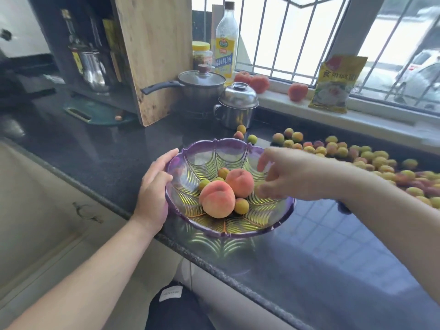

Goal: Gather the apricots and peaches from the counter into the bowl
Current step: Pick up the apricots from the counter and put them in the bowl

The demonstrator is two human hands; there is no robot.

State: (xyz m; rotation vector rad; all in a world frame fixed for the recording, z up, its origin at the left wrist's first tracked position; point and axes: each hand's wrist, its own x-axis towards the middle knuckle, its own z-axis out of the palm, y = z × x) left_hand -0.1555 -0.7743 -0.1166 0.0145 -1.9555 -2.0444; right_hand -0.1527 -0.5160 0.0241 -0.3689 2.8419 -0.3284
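A purple glass bowl (238, 144) stands near the front edge of the dark counter (107, 148). It holds two peaches (217, 200) and several small apricots (241, 206). My left hand (154, 186) holds the bowl's left rim, thumb over the edge and fingers along the outside. My right hand (281, 175), blurred by motion, hangs over the right side of the bowl with a yellowish apricot (259, 188) at its curled fingertips and the index finger lifted. Many more apricots (371, 158) lie spread over the counter to the right.
Behind the bowl stand a lidded steel mug (235, 108), a pot with a lid (202, 89), a leaning wooden board (157, 55) and an oil bottle (226, 41). Tomatoes (297, 91) and a yellow packet (333, 84) sit on the window sill.
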